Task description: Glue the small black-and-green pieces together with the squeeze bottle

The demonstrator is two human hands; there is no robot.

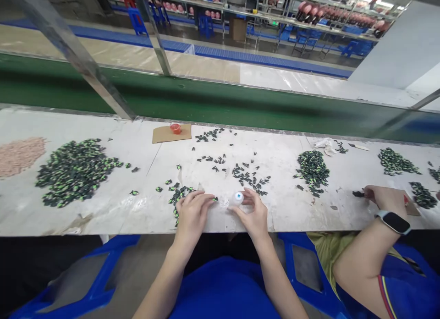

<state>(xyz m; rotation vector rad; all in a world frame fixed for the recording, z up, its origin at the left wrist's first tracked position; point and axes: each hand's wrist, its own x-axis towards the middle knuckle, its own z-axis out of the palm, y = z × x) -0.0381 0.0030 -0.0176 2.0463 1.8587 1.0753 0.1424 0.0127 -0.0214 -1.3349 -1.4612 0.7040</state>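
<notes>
My left hand (pixel 192 211) is closed in a pinch on a small black-and-green piece (pixel 215 199) just above the white table. My right hand (pixel 253 213) has its thumb and fingers around a small white bottle (pixel 237 198), whose top with a blue spot faces me. The two hands are a short way apart. Between them lies a clear, glossy patch (pixel 224 203) on the tabletop. Partly hidden by my left hand is a loose pile of black-and-green pieces (pixel 177 195). Beyond my right hand several dark small parts (pixel 245 174) are scattered.
A big heap of black-and-green pieces (pixel 77 172) and a pale pink heap (pixel 20 156) lie left. At the back, a red cup (pixel 175 128) sits on cardboard (pixel 161 134). A dark heap (pixel 312 170) is right, near a co-worker's hand (pixel 383 197). A metal post (pixel 103 83) rises behind.
</notes>
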